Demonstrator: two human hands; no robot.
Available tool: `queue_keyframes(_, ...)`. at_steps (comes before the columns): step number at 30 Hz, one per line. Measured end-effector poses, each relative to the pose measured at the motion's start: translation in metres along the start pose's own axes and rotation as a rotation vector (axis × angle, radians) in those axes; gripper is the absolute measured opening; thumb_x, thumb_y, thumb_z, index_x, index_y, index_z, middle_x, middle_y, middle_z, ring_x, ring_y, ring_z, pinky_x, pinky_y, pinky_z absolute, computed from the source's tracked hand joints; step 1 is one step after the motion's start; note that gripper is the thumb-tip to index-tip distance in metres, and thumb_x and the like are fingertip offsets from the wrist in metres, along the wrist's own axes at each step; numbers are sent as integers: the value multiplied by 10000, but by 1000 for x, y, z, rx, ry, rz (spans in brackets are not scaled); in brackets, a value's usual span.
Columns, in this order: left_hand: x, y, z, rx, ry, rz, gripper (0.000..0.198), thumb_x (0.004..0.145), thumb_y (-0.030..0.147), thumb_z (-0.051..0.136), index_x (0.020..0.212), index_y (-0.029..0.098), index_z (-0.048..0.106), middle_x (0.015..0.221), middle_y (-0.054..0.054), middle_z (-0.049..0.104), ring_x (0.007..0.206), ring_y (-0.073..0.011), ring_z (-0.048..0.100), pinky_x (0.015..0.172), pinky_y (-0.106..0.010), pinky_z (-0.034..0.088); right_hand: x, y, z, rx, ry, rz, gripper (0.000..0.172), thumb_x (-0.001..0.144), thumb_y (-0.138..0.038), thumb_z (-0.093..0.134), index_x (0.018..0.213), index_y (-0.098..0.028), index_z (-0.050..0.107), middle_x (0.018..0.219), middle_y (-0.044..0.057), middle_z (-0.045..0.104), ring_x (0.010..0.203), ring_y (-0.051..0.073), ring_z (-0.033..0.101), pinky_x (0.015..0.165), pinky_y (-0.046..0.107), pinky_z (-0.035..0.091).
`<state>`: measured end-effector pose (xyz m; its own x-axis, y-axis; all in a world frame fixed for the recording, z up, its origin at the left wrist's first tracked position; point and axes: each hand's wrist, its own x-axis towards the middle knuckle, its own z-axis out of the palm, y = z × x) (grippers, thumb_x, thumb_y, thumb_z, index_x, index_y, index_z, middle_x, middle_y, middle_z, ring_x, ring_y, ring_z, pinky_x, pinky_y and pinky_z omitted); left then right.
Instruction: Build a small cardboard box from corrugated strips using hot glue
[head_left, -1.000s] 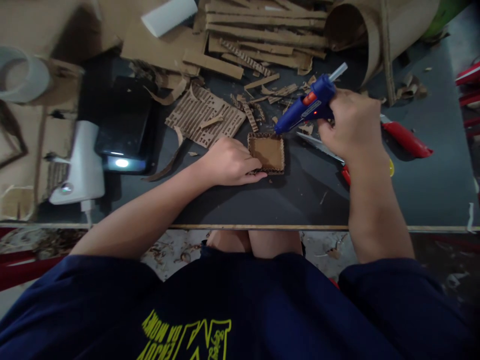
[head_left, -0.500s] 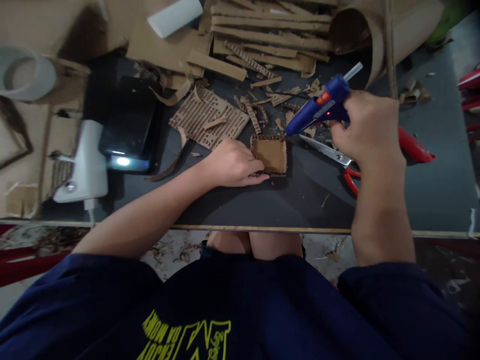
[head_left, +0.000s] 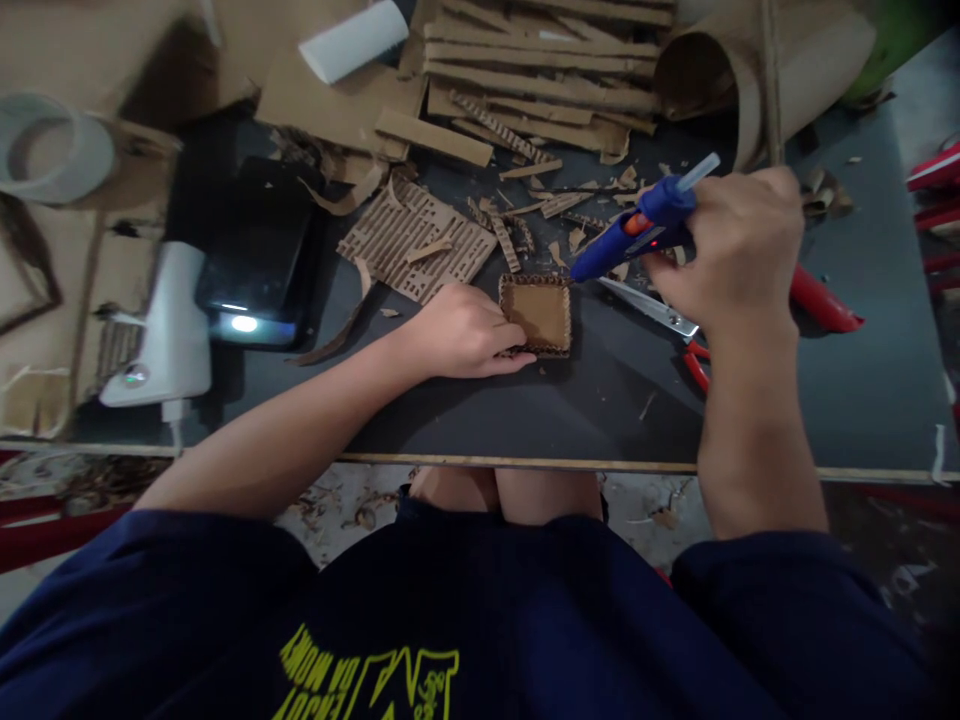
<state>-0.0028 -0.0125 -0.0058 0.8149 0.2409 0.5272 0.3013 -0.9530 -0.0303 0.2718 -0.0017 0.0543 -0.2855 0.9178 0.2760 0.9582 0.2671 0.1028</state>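
A small square cardboard tray [head_left: 538, 313] with a corrugated rim lies on the dark table [head_left: 570, 410]. My left hand [head_left: 461, 330] rests at its left edge, fingers curled and pressing on the rim. My right hand [head_left: 731, 250] grips a blue hot glue gun [head_left: 634, 232] with a clear glue stick poking out behind. The gun's nozzle points down-left, just off the tray's upper right corner.
Red-handled scissors [head_left: 660, 312] lie under my right hand. Cardboard strips [head_left: 540, 70] and scraps cover the far side, with a stripped corrugated sheet [head_left: 412, 240], a cardboard roll [head_left: 750, 60], a black phone [head_left: 251, 250], a white charger [head_left: 161, 335] and a tape roll [head_left: 45, 150] at left.
My right hand has lifted the glue gun slightly up and to the right, off the tray's corner. The left hand stays on the tray.
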Motion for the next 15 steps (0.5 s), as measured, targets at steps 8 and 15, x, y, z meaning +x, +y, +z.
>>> queue_keyframes(8,1,0,-2,2,-19,5,359,954,403,554,696,182,671,484,28,587,456,-111,579,472,-244,371,-2,0,2,-125,150,-159,414,837,-237,521,1237,-194,618,1063,91,696,1002,310,627,879,450,446)
queue_keyframes(15,0,0,-1,8,-42,-9,346,955,415,548,727,191,680,507,32,615,482,-110,602,494,-240,402,-3,1,3,-104,187,-201,532,834,-171,532,1365,-210,538,1087,76,696,976,303,635,841,437,469)
